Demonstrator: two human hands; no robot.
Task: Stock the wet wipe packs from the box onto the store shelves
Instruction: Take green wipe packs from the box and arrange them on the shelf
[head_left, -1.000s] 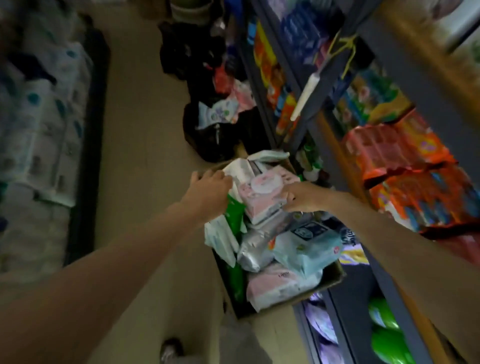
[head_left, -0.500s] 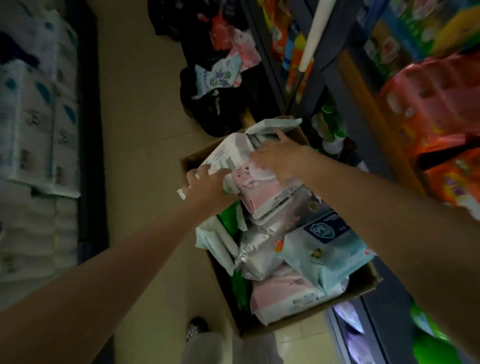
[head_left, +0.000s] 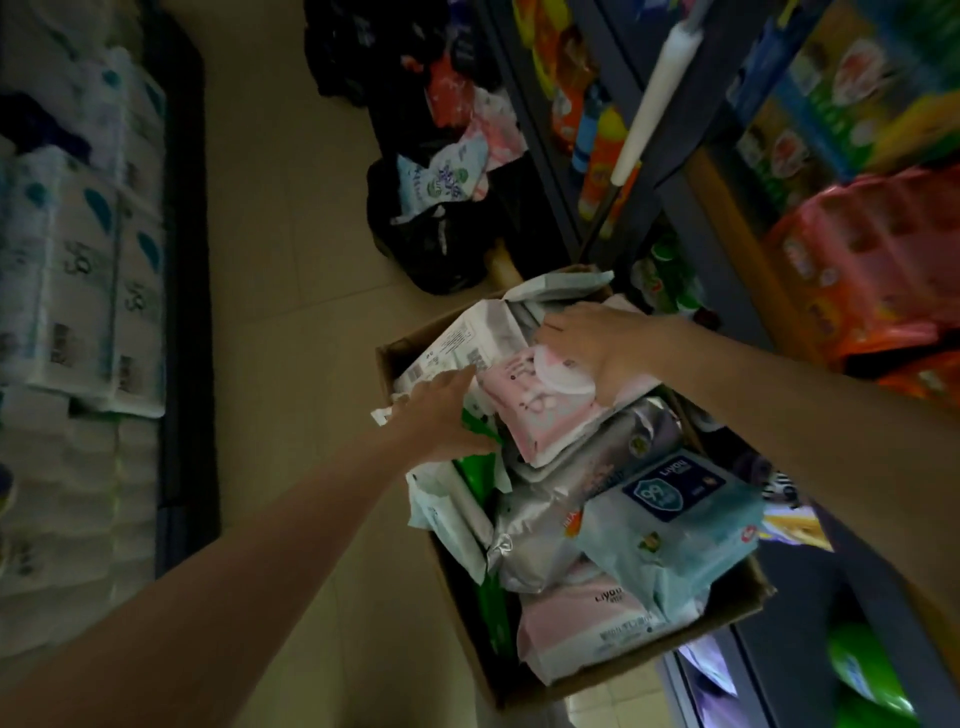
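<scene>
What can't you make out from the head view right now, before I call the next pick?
- Left hand: its fingertips go under the white pack, so its grip is unclear.
- Right hand: palm lies over the pink pack; the thumb side is hidden.
- Box: its bottom and lower packs are buried under the top layer.
- Shelves: blurred, cut off at the right edge; free space unreadable.

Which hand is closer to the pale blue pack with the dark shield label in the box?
Left, though only slightly. The left hand rests on packs at the box's left side. The right hand lies on the pink pack at the far end. The pale blue pack is untouched.
</scene>
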